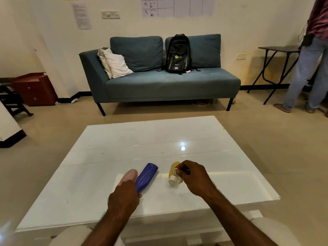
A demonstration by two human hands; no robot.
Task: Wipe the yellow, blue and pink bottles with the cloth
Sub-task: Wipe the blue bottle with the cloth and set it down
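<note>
Three bottles lie on their sides on the white table, near its front edge. The pink bottle is leftmost, touching the blue bottle beside it. The yellow bottle with a white cap lies apart to the right. My left hand covers the near ends of the pink and blue bottles, fingers curled; which one it grips I cannot tell. My right hand pinches a small whitish cloth against the yellow bottle's side near the cap.
A blue sofa with a black backpack and pillows stands behind the table. A person stands at the far right by a dark folding table. A red-brown cabinet sits at the left wall.
</note>
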